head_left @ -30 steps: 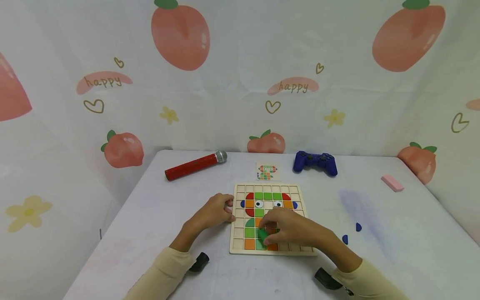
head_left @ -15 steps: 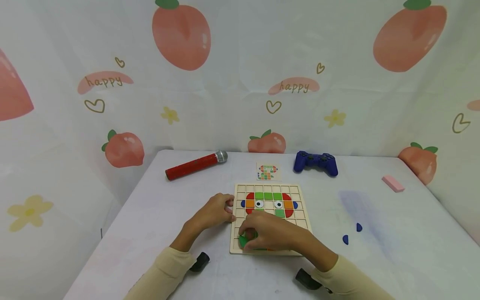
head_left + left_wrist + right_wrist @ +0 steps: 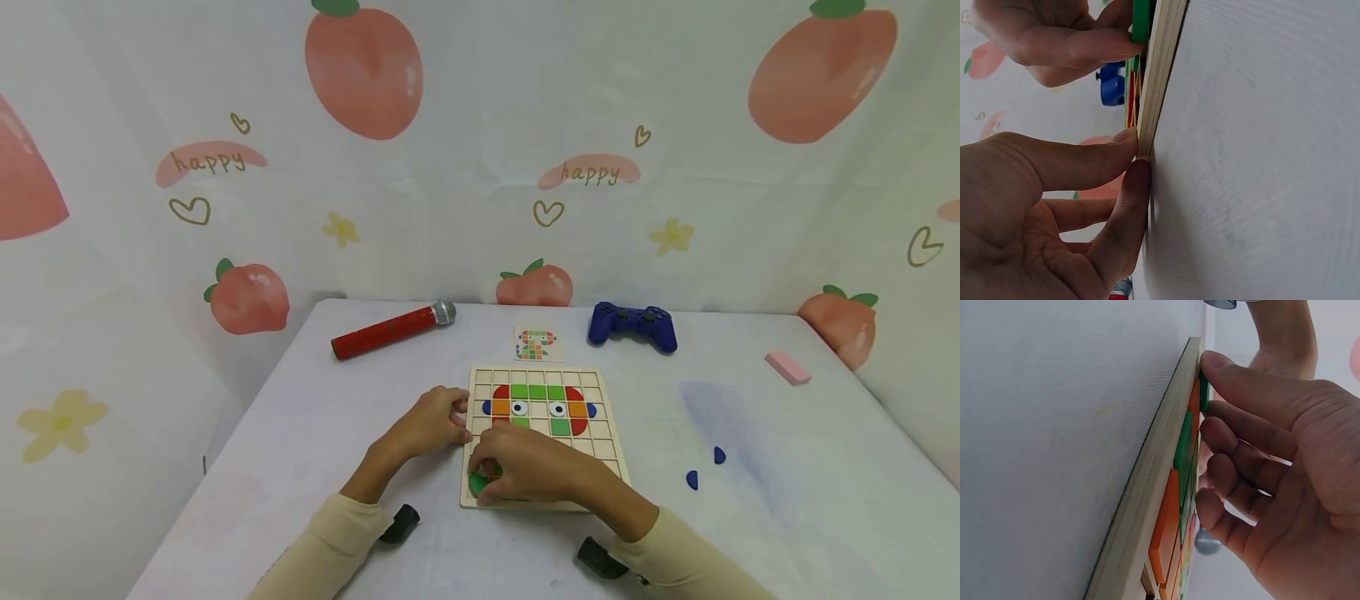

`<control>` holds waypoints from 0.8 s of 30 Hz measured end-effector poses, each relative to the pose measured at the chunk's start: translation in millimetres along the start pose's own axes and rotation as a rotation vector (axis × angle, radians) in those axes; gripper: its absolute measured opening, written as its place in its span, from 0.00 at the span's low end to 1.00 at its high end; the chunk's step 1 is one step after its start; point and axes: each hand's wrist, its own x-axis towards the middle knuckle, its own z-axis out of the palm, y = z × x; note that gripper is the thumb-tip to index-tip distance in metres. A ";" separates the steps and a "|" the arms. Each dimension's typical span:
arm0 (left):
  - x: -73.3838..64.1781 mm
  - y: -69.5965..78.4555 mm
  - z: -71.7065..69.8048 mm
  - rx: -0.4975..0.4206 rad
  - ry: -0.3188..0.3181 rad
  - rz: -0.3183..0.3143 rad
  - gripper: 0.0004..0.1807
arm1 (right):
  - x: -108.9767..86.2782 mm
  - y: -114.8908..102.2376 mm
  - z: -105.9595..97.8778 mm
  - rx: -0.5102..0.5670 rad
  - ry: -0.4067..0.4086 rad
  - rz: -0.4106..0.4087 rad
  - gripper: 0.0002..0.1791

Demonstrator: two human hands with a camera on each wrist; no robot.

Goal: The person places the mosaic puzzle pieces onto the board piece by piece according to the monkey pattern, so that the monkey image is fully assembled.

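Note:
A square wooden grid board (image 3: 604,433) lies on the table, with red, green, orange and blue tiles and two eye tiles (image 3: 519,408) in its cells. At its left side my left hand (image 3: 430,422) holds the edge, thumb and forefinger pinching the rim (image 3: 1161,69) in the left wrist view. My right hand (image 3: 534,463) pinches a green tile (image 3: 477,485) with a rounded side over the near left corner of the board. In the right wrist view this green tile (image 3: 1204,391) sits at the thumb tip, beside an orange tile. The right hand hides much of the lower pattern.
Beyond the board lies a small pattern card (image 3: 537,344). A red microphone (image 3: 390,332) is at the back left, a blue game controller (image 3: 632,325) at the back right. Two blue half-round tiles (image 3: 692,480) and a pink block (image 3: 787,367) lie to the right.
My right hand has moved left across the board with the green tile, from its lower middle to the near left corner. The left hand has stayed at the left edge.

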 end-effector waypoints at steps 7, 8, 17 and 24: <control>0.1 -0.9 -0.9 -0.002 0.003 0.013 0.33 | 1.5 1.9 0.2 0.028 -0.002 -0.004 0.15; 0.1 -1.2 -0.9 -0.003 0.002 0.013 0.33 | 1.5 2.1 0.1 0.031 -0.003 -0.006 0.15; 0.7 -1.5 -0.3 -0.004 -0.002 0.005 0.34 | 0.9 2.5 -0.5 0.060 -0.036 0.007 0.14; -0.1 -1.4 -0.4 -0.017 0.000 0.012 0.34 | 2.8 3.8 -0.5 0.072 -0.038 -0.009 0.13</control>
